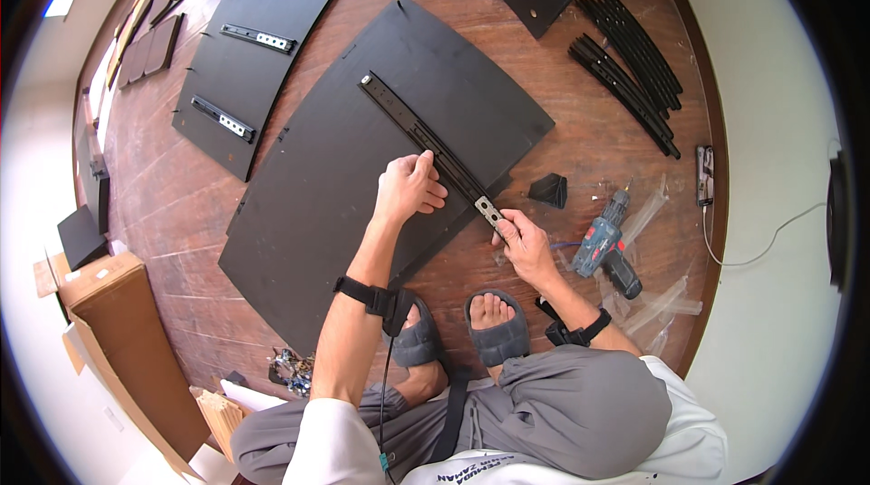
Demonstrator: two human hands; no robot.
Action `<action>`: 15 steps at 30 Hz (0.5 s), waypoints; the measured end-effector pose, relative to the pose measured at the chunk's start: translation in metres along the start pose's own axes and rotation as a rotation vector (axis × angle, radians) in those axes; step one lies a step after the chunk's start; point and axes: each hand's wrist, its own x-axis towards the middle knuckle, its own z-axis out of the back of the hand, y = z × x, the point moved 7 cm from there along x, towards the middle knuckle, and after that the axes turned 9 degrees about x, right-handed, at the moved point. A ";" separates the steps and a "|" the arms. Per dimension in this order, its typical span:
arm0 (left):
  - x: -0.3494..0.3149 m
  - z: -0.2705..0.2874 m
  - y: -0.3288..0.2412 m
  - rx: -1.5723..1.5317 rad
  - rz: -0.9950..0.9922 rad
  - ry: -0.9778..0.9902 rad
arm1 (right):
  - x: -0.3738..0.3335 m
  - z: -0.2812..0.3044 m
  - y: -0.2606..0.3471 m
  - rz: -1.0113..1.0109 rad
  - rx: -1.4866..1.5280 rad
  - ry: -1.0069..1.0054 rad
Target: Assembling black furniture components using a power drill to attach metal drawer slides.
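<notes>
A long black drawer slide, extended, with a silver perforated end, runs slantwise over a large black panel on the floor. My right hand grips the slide near its silver end, thumb on top. At the slide's middle, my left hand has thumb and forefinger pinched against its edge, the other fingers curled. The far end of the slide reaches over the panel's upper middle. Whether the slide touches the panel cannot be made out.
Left of it lies another black panel bearing three slides. A cordless drill rests right of my feet, near a small black corner piece and plastic wrap. Black rails lie in bundles at far right. A cardboard box stands lower left.
</notes>
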 end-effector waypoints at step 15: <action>-0.031 0.076 -0.023 0.419 -0.133 -0.040 | -0.076 0.201 0.051 0.197 -0.480 -0.657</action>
